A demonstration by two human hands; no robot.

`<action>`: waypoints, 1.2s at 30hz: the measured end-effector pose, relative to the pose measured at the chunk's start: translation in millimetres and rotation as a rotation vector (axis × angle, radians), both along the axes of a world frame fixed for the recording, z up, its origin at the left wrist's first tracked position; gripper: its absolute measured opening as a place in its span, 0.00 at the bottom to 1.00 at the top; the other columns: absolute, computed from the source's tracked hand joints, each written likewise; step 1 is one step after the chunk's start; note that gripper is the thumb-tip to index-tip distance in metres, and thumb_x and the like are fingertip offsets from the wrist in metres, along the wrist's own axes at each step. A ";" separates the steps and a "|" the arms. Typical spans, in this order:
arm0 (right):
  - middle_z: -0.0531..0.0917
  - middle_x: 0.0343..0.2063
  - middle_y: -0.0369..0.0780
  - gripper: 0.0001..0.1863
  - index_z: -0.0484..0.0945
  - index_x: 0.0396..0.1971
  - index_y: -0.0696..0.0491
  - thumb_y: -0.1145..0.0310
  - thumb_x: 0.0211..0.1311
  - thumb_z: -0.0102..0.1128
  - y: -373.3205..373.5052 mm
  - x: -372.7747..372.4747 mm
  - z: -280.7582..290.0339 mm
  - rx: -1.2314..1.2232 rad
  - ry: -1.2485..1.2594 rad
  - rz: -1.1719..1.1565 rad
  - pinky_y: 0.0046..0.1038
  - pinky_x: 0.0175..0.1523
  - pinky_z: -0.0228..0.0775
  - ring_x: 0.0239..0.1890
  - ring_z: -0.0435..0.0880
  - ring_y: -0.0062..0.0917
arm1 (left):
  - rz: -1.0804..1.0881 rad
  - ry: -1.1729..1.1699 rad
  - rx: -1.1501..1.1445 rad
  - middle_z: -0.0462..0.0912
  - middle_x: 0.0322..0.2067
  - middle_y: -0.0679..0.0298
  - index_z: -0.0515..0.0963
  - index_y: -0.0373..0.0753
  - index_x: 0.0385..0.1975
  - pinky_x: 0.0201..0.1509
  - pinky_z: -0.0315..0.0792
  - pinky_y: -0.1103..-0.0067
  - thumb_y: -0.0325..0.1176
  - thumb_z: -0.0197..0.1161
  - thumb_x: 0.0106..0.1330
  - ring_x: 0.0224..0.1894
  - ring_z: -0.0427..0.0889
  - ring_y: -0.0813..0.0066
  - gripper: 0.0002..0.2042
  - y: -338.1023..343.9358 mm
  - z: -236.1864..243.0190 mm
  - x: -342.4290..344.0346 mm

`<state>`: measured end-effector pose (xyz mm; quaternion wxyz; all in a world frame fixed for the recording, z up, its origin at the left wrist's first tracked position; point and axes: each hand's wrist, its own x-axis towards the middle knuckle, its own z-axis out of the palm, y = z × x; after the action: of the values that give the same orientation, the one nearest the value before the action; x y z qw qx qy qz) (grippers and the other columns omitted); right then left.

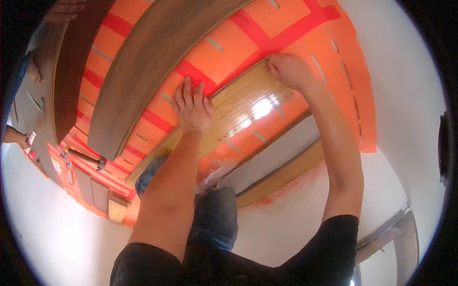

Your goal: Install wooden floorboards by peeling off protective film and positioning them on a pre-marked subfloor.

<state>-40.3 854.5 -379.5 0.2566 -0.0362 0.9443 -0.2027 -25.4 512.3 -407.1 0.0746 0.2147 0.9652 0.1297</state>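
Observation:
A long, glossy, light wood-coloured plank (234, 109) lies across the orange sheet in front of me, with bright light reflected on it. My left hand (193, 105) rests at its far long edge, palm down, fingers stretched over the orange sheet and red tape. At the plank's right end, my right hand (288, 71) has its fingers curled and closed at the corner; the fingertips are partly hidden. A wide dark brown plank (157, 62) lies farther off, beyond my left hand.
Orange underlay (286, 24) with slots and red tape (305, 26) covers much of the floor. A hammer (86, 156) lies at the left, near short boards (93, 190). Another person's hand (19, 137) shows at the far left. A white wall (391, 62) stands at the right.

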 end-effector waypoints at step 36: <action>0.84 0.32 0.45 0.12 0.77 0.46 0.52 0.60 0.72 0.54 -5.1 14.8 1.9 0.138 0.122 0.229 0.44 0.41 0.79 0.36 0.85 0.42 | -0.019 0.023 -0.008 0.60 0.73 0.53 0.74 0.47 0.62 0.75 0.49 0.47 0.40 0.56 0.67 0.74 0.57 0.47 0.22 -3.1 -9.0 3.0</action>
<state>-25.5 849.3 -377.6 0.2222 -0.1382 0.9595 -0.1042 -22.4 509.2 -416.0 0.0658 0.2250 0.9644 0.1226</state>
